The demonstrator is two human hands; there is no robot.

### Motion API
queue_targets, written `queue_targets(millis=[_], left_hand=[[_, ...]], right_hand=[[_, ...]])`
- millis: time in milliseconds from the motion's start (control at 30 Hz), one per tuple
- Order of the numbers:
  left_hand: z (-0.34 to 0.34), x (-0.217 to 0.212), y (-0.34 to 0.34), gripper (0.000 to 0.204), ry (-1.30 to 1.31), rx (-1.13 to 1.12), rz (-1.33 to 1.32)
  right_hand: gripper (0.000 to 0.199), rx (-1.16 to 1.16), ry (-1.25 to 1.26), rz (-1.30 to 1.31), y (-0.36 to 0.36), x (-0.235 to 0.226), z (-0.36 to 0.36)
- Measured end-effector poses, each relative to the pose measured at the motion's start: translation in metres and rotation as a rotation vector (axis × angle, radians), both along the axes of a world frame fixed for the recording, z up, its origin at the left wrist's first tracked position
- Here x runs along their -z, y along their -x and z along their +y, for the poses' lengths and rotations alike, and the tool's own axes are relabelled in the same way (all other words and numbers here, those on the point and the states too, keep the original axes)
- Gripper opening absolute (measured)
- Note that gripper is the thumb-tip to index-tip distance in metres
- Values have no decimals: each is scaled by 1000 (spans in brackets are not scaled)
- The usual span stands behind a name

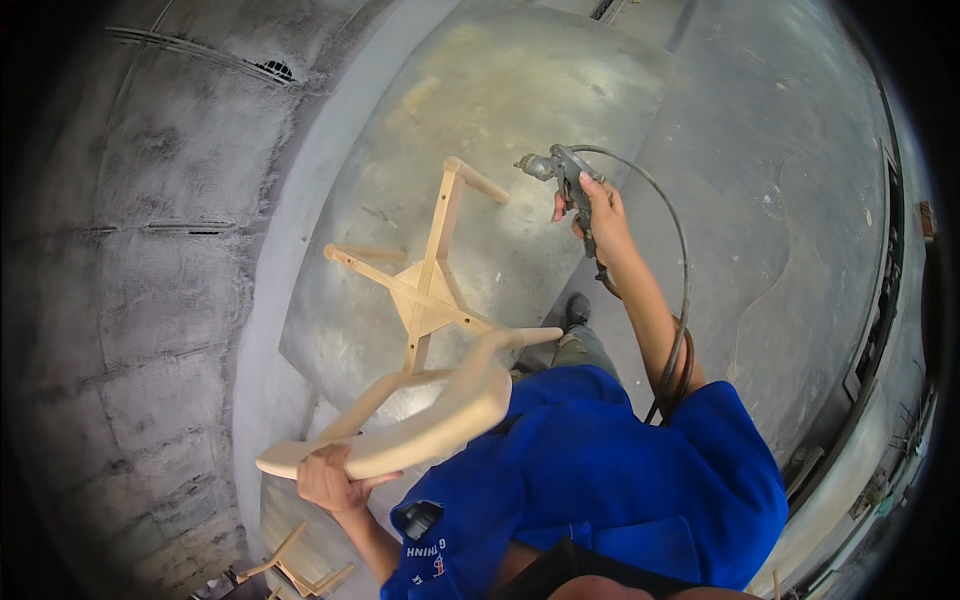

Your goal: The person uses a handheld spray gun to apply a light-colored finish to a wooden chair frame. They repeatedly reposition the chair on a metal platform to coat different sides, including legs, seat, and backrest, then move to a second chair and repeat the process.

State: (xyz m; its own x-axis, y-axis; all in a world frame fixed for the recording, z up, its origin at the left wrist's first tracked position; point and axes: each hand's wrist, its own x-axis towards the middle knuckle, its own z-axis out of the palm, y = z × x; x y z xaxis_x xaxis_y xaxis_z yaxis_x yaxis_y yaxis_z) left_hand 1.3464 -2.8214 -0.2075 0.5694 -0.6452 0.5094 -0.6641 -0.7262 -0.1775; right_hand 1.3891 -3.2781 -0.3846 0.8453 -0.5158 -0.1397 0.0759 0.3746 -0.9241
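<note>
A pale, unfinished wooden chair frame (432,277) is tilted in front of me, its crossed rails and legs pointing away. My left hand (338,478) grips the curved wooden backrest (430,432) at its lower left, fingers wrapped round the edge. In my right hand (598,212) is a grey metal spray gun (566,172), held by its handle. Its nozzle points left toward the chair's far leg, with a gap between them. A dark hose (683,250) arcs from the gun and loops by my right forearm.
A second wooden frame (295,570) stands at the lower left. Along the left runs a grey, dust-coated wall (170,200). The smooth grey floor panel (560,80) has pale overspray patches. My shoe (577,308) is just beyond the chair's near end. Clutter lines the right edge.
</note>
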Motion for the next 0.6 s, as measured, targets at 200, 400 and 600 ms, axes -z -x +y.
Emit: queue_targets(millis=[200, 400, 600], left_hand=[[-50, -52, -62, 77, 20, -117, -32], [-103, -69, -144, 55, 159, -248, 43], [-105, -79, -228, 36, 196, -366, 33]], right_hand=[[41, 112, -275, 245, -6, 62, 6], [45, 171, -388, 452, 36, 172, -9], [52, 336, -269, 604, 80, 235, -11]])
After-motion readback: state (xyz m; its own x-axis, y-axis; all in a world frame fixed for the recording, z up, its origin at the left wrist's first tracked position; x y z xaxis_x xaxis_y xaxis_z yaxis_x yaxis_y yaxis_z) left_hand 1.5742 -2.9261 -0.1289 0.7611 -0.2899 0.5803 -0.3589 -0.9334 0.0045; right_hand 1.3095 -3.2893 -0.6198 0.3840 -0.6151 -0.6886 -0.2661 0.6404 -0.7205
